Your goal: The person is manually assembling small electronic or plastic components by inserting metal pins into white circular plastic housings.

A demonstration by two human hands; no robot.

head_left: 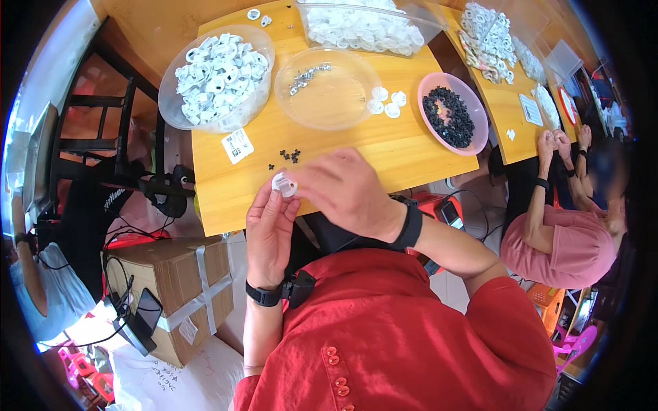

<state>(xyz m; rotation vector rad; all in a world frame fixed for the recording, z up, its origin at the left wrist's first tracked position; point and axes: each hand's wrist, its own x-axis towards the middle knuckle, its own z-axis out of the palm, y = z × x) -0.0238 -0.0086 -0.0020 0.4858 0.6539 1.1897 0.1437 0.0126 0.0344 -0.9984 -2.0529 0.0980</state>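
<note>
Near the table's front edge, my left hand [270,236] pinches a small round white plastic part [282,185] between thumb and fingers. My right hand [353,195] reaches across to it, fingers bent and pressed together at the part's right side. Whatever those fingertips hold is too small and hidden to make out. Just beyond the hands lies a loose group of small black pieces [295,156] on the wooden table [404,154]. A pink bowl [482,130] of similar black pieces stands to the right.
A clear tub [166,103] heaped with white parts stands at the far left. Beside it, a shallow clear dish [343,113] holds small metal pieces. White discs [392,109] and a paper label [237,146] lie nearby. A taped cardboard box [171,274] sits left. Co-workers flank me.
</note>
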